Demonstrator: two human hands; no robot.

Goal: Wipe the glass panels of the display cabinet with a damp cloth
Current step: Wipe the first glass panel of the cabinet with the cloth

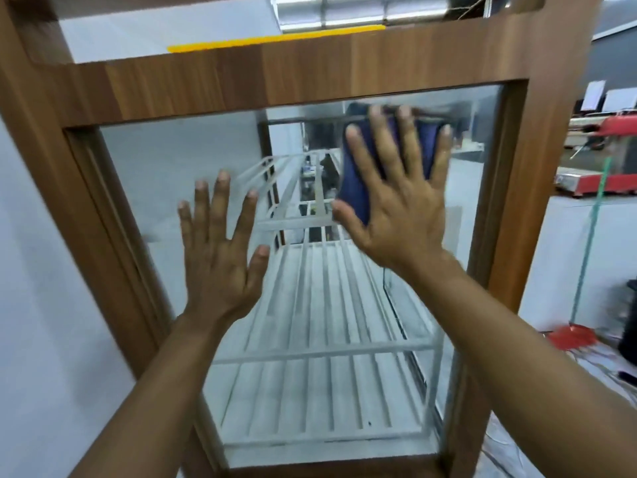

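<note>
A tall display cabinet with a brown wooden frame (310, 81) fills the view, and its front glass panel (165, 181) faces me. My right hand (400, 201) lies flat with fingers spread, pressing a dark blue cloth (355, 188) against the upper right of the glass. My left hand (220, 257) is flat on the glass lower and to the left, fingers straight and spread, holding nothing. White wire shelves (320, 332) show through the glass inside the cabinet.
A white wall is on the left. To the right stand a white counter (568, 263) with red machines (599, 181) on it and a green-handled broom (586, 257) with a red head on the floor. A yellow strip (275, 39) lies above the frame.
</note>
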